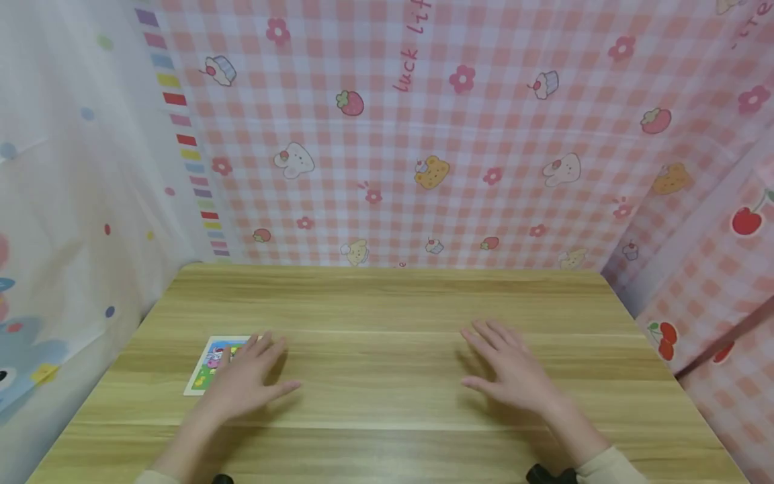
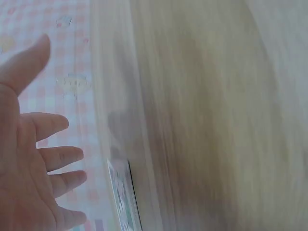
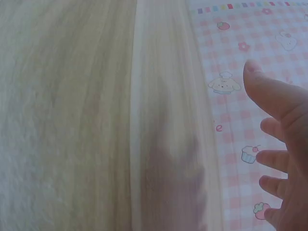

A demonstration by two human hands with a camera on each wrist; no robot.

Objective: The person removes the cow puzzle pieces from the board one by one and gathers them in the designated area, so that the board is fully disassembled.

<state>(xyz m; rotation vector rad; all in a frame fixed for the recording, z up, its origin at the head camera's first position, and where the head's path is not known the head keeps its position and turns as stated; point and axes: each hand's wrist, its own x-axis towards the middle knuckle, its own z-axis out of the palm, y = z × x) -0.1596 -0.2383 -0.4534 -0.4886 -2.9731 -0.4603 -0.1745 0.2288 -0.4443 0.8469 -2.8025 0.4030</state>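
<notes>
A flat rectangular picture (image 1: 205, 363) with a white border and a colourful cartoon print lies on the left part of the table. In the head view my left hand (image 1: 244, 383) hovers over its right side and hides much of it. The left wrist view shows the picture (image 2: 123, 195) edge-on below my left hand (image 2: 29, 168), whose fingers are spread and hold nothing. Over the right part of the table is my right hand (image 1: 510, 370), fingers extended and holding nothing. The right wrist view has this hand (image 3: 293, 159) at its right edge, apart from the tabletop.
The wooden table (image 1: 375, 396) has a pink checked cloth (image 1: 393, 134) hanging behind it. A white dotted curtain (image 1: 78, 195) hangs on the left, and cloth with cherries (image 1: 713, 302) on the right. Black straps (image 1: 547, 474) show at my wrists.
</notes>
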